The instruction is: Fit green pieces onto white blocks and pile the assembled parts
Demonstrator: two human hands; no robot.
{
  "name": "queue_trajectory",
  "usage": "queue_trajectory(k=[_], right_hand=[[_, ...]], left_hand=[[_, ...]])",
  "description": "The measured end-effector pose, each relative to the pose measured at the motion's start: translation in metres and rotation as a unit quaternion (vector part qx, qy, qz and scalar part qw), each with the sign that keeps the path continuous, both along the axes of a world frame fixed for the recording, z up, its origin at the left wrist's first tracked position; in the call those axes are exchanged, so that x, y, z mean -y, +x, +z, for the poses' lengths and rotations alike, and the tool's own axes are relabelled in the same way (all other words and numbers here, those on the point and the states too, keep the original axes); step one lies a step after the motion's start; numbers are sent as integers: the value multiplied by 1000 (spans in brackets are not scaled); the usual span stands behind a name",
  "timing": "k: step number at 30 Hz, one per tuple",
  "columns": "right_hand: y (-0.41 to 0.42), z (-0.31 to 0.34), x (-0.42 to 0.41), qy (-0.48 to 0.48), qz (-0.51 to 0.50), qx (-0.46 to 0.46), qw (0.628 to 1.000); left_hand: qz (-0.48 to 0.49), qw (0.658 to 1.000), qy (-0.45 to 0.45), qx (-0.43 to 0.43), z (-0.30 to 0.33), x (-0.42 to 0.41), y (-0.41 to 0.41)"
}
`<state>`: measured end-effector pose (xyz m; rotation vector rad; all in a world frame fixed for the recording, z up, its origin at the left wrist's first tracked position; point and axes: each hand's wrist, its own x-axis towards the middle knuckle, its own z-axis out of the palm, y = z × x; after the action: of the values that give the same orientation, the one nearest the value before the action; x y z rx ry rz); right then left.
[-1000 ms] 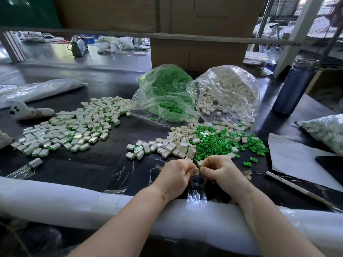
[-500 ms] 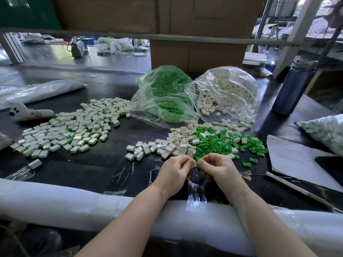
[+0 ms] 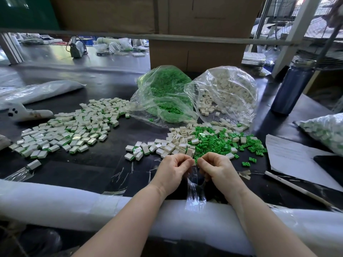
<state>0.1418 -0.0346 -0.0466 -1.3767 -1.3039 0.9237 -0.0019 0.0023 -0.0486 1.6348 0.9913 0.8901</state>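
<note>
Hands meet at the near edge of the dark bench (image 3: 55, 169): our left hand (image 3: 171, 172) and right hand (image 3: 216, 169) have fingers curled, fingertips pinching together on a small white block (image 3: 193, 162) between them; we cannot tell whether a green piece is seated in it. A strip of clear film (image 3: 194, 193) hangs below the hands, over the white foam roll (image 3: 74, 203) padding the bench edge. Just beyond the fingers lie loose white blocks (image 3: 174, 143) and, to their right, scattered green pieces (image 3: 213, 143). The pile of assembled parts (image 3: 70, 130) spreads well to the left. Behind the loose stock, two open clear bags lean side by side, the green-piece bag (image 3: 165, 97) and the white-block bag (image 3: 228, 91), in front of a cardboard box (image 3: 194, 52). On the right we note a blue bottle (image 3: 291, 89), a paper sheet (image 3: 293, 158), a white rod (image 3: 297, 188), and another bag of assembled parts (image 3: 326, 130).
</note>
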Motion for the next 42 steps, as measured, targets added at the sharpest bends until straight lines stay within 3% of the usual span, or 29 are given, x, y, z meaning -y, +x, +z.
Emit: queue_trajectory(k=[11,17,24,33,38,42], right_hand=[[2,-2,-1,-27,21,32,999],[1,2,1,-41,32,93,994],[-1,1,-1,-18,-11,52,998],[-1,1,0,8,-27,19,999],[-1,3,2,-11,-21,-21,1000],[0,4,3,-28,-8,5,1000]], left_hand=[[-46,997,35,-60,3,3,-2],[-69,982,98,-144,4,3,-3],[-15,996,55,-69,-1,1,0],[-18,1000,11,1,0,1,0],[-21,1000,18,-11,0,0,-1],[-35,999,3,-15,0,1,-2]])
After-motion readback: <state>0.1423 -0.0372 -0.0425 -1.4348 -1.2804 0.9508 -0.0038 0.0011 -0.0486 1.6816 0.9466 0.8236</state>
